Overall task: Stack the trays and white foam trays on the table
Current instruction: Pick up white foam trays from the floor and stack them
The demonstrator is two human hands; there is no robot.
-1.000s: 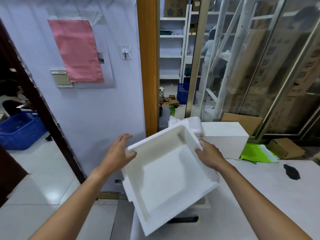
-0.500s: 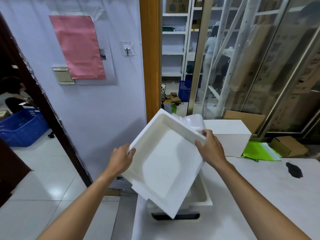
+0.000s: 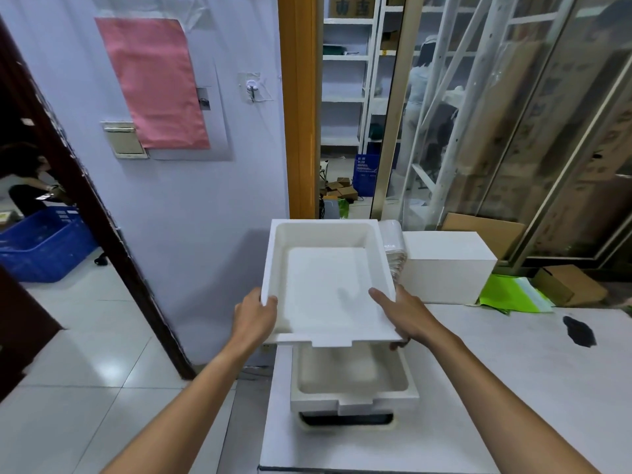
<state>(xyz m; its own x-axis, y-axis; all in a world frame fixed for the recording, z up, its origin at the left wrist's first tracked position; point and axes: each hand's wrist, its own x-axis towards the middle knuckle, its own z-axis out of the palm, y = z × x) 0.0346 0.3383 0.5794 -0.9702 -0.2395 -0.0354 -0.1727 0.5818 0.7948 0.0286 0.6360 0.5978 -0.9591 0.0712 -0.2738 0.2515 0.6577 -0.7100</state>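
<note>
I hold a white foam tray (image 3: 325, 278) in the air with both hands, its open side facing up. My left hand (image 3: 254, 316) grips its left rim and my right hand (image 3: 407, 313) grips its right rim. Directly below it another white foam tray (image 3: 352, 388) rests on the white table (image 3: 496, 388), on top of a darker tray (image 3: 345, 420) of which only the front edge shows. The held tray hovers above this stack without touching it.
A white foam box (image 3: 448, 265) stands at the table's far edge, with a stack of clear plastic trays (image 3: 393, 248) beside it. Green sheets (image 3: 513, 295), a cardboard box (image 3: 567, 285) and a dark stain (image 3: 578, 331) are to the right. A blue crate (image 3: 41, 244) sits on the floor left.
The held foam tray has turned from a tilted, diagonal pose to level and square above the stack. Both hands shifted to its near side rims.
</note>
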